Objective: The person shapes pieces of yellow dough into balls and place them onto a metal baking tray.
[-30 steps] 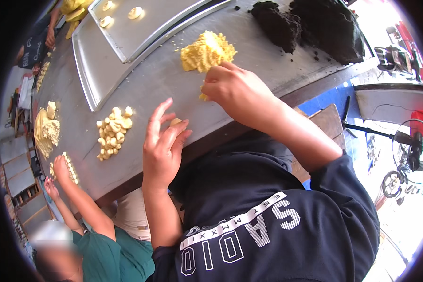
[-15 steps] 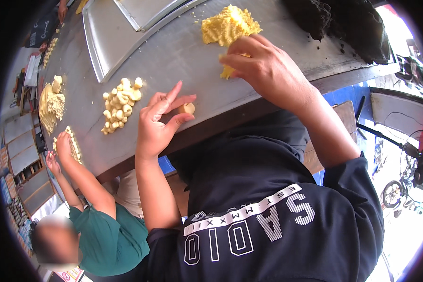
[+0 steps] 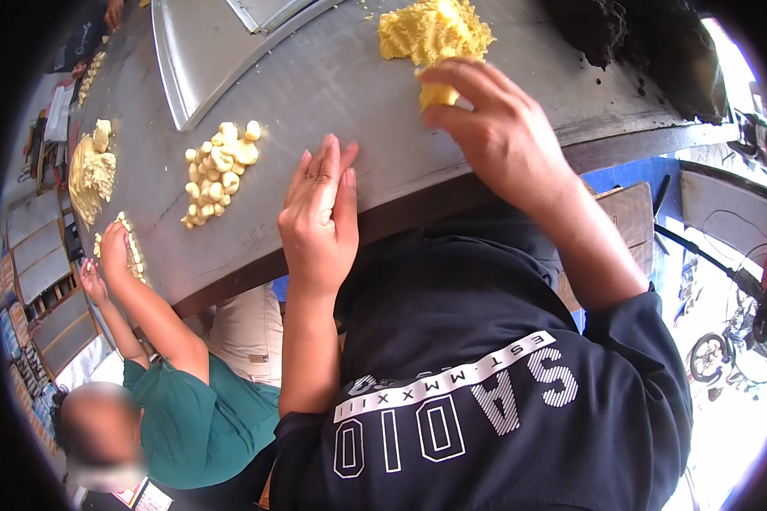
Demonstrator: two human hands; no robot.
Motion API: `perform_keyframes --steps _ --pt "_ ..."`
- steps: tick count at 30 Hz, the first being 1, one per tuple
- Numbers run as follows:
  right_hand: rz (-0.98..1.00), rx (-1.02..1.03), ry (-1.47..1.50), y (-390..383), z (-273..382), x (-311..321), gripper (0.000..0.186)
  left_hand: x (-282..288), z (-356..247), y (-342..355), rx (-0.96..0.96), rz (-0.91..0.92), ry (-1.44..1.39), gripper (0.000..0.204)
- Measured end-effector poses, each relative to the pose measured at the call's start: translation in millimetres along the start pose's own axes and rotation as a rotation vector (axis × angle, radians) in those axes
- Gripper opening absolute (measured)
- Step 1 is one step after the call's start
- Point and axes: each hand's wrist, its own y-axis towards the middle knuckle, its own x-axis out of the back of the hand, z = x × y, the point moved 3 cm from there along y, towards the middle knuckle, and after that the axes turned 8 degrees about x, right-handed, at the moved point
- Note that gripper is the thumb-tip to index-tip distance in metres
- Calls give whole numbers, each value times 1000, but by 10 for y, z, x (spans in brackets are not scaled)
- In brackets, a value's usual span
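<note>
My left hand [image 3: 320, 221] is held above the table's near edge, its fingers straight and pressed together with the thumb against them. Whatever lies between thumb and fingers is hidden from view. Over the table to the right, my right hand [image 3: 490, 115] pinches a lump of yellow dough [image 3: 439, 95] between thumb and fingers. Just beyond that hand sits a larger crumbly mound of yellow dough [image 3: 430, 34]. Left of my left hand lies a cluster of small pale dough balls [image 3: 216, 175], touching and partly piled.
A metal tray [image 3: 179, 64] rests on the grey metal table [image 3: 315, 94] at the far left. A black bag [image 3: 656, 51] covers the far right. At left, a co-worker in a green shirt [image 3: 204, 417] handles small dough pieces beside another dough mound [image 3: 94, 179].
My left hand has turned and its spread fingers have come together; the small tan cylinder between them no longer shows. My right hand has drawn the dough lump back from the mound.
</note>
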Motion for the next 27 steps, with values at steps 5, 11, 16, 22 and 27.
perform_keyframes --steps 5,11,16,22,27 --pt "82 -49 -8 92 -167 -18 24 144 225 -111 67 81 -433 59" --pt "399 -180 235 194 -171 62 15 262 119 197 -47 176 15 23" --pt "115 -64 166 1 -138 57 25 203 176 172 140 141 -284 18" --pt "50 -3 -21 164 -80 -176 19 9 -108 -157 -37 -301 141 13" --pt "224 -54 111 211 -106 115 20 160 -35 -54 122 -112 106 19"
